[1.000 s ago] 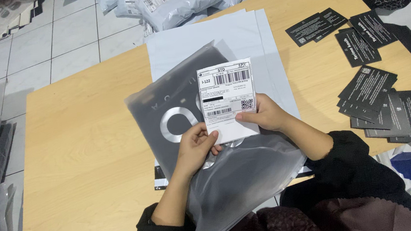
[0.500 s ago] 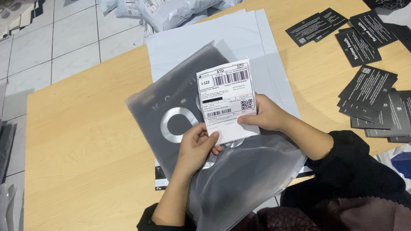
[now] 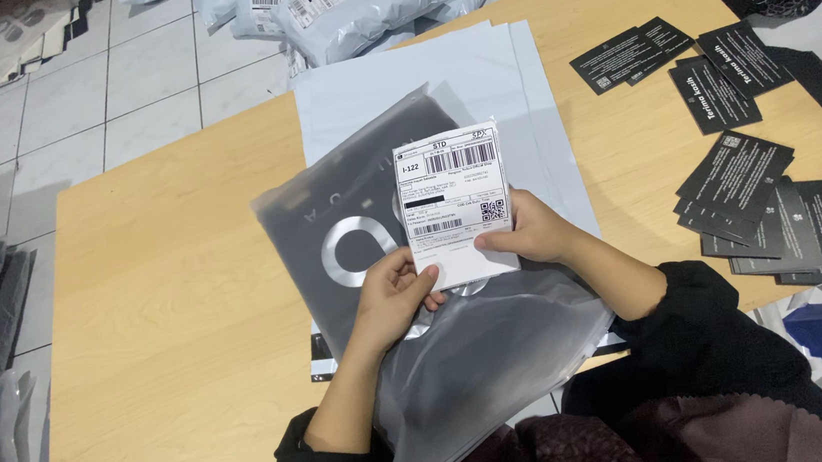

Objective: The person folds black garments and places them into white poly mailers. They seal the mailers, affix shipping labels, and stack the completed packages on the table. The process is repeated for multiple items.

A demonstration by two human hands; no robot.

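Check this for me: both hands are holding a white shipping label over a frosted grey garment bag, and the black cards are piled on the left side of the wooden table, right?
Not quite. The head view shows the black cards on the right side of the wooden table, not the left. The rest holds: the left hand and right hand hold the white shipping label over the frosted grey garment bag.

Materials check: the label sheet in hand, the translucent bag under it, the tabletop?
Label sheet: looks like white matte paper, probably a sticker on backing; it stays flat, pinched between the left hand and right hand. Translucent bag: soft frosted plastic film, going by its wrinkles, dull sheen and the dark contents showing through. Tabletop: light wood-grain surface, smooth; laminate or veneer, cannot tell which.
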